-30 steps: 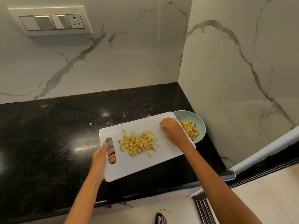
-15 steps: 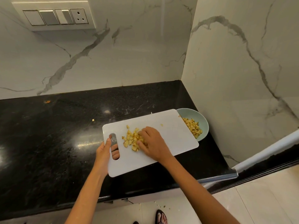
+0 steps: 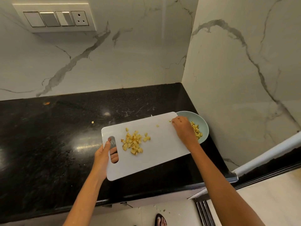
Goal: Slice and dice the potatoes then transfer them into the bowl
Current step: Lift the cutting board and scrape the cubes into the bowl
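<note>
Head | cutting board [image 3: 151, 159] long axis toward bowl [image 3: 204, 126] | left hand [image 3: 101, 158] grips handle | right hand [image 3: 183, 129] curled

Glossy black speckled stone countertop [image 3: 48, 144] fills the corner, catching a bright glare. Behind and to the right, white marble wall panels with grey veins [image 3: 130, 59]. Upper left, a cream switch plate with rocker switches and a socket [image 3: 55, 18]. Below, pale floor tiles [image 3: 268, 201] and a sandalled foot [image 3: 161, 220].

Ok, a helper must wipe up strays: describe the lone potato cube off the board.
On the black granite countertop, look left of the white cutting board. The stray potato cube lies alone on bare stone, unlike the diced pile on the board.
</note>
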`<state>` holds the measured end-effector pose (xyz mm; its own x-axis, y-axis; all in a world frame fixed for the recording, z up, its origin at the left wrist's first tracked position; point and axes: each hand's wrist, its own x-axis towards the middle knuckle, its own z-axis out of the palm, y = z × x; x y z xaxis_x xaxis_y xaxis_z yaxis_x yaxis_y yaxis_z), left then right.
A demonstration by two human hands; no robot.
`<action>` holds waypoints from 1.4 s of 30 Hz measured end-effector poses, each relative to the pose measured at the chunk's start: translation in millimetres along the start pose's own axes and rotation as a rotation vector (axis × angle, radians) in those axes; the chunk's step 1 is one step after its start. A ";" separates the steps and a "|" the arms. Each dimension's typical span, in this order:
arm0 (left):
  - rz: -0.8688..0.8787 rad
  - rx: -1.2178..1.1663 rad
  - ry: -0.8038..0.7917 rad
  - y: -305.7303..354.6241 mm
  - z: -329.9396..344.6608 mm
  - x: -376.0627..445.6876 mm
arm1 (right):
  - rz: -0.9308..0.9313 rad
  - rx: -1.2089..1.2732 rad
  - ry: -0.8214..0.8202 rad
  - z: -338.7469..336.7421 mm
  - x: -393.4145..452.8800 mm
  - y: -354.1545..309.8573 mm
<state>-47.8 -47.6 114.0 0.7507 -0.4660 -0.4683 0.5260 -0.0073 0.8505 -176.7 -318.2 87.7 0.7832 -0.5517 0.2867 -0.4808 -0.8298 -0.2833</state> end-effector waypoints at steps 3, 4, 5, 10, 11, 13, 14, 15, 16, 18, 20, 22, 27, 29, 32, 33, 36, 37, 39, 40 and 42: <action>-0.002 -0.007 -0.005 -1.3 -1.2 -0.5 | 0.105 -0.003 0.020 -4.6 4.7 23.3; -0.001 -0.011 -0.005 -1.7 -1.0 -0.7 | 0.133 0.009 0.034 -7.3 5.9 25.9; -0.002 -0.014 -0.001 -1.8 -0.9 -1.0 | 0.145 0.041 0.061 -10.4 7.1 22.9; -0.006 -0.020 0.007 -3.0 0.8 -3.5 | 0.001 0.256 0.014 -7.0 0.1 -54.3; -0.005 -0.019 0.008 -2.7 2.0 -4.3 | -0.048 0.316 -0.036 -1.3 -4.2 -73.5; 0.003 -0.033 0.013 -1.8 3.7 -5.3 | -0.193 0.379 -0.064 12.1 -12.7 -108.7; 0.011 -0.042 0.013 -1.5 4.0 -5.1 | -0.252 0.398 -0.061 18.7 -16.7 -124.9; 0.019 -0.051 0.012 -1.4 3.5 -4.5 | -0.293 0.413 -0.062 23.8 -19.8 -139.9; 0.025 -0.062 0.009 -1.4 3.0 -3.8 | -0.327 0.409 -0.062 29.3 -23.7 -152.3; 0.032 -0.077 0.003 -3.0 1.8 -1.8 | -0.407 0.342 -0.020 36.9 -29.2 -165.3; 0.031 -0.073 0.001 -3.0 1.6 -2.1 | -0.429 0.300 0.008 40.3 -29.6 -161.3; 0.022 -0.050 0.024 -3.8 2.0 -2.7 | -0.398 0.263 0.026 41.1 -26.4 -144.5; -0.005 -0.047 0.021 -6.1 2.1 -3.4 | -0.205 0.208 0.116 31.9 -16.8 -95.7; -0.004 -0.044 0.020 -5.0 3.0 -3.3 | -0.193 0.237 0.125 28.4 -12.4 -97.1; -0.005 -0.090 0.012 -6.1 2.6 -1.0 | -0.307 0.252 0.085 30.8 -8.3 -122.5; -0.006 -0.101 0.011 -6.6 2.3 0.0 | -0.333 0.256 0.043 34.6 -7.6 -132.7; -0.001 -0.113 0.010 -7.3 1.2 1.1 | -0.390 0.267 -0.049 45.3 -8.4 -154.5; 0.004 -0.098 0.014 -6.9 1.0 0.9 | -0.396 0.250 -0.032 47.6 -9.2 -154.8; 0.008 -0.073 0.020 -5.6 1.3 0.0 | -0.415 0.213 0.045 45.5 -8.0 -142.0; 0.011 -0.063 0.025 -5.1 0.9 -0.6 | -0.420 0.183 0.092 44.1 -6.3 -129.7; 0.021 -0.051 0.033 -5.0 -0.7 -2.0 | -0.363 0.124 0.126 40.0 -3.4 -100.2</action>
<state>-51.7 -46.0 110.5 0.7740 -0.4363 -0.4588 0.5290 0.0474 0.8473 -115.4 -229.9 78.5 0.8354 -0.2369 0.4960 -0.1244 -0.9604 -0.2491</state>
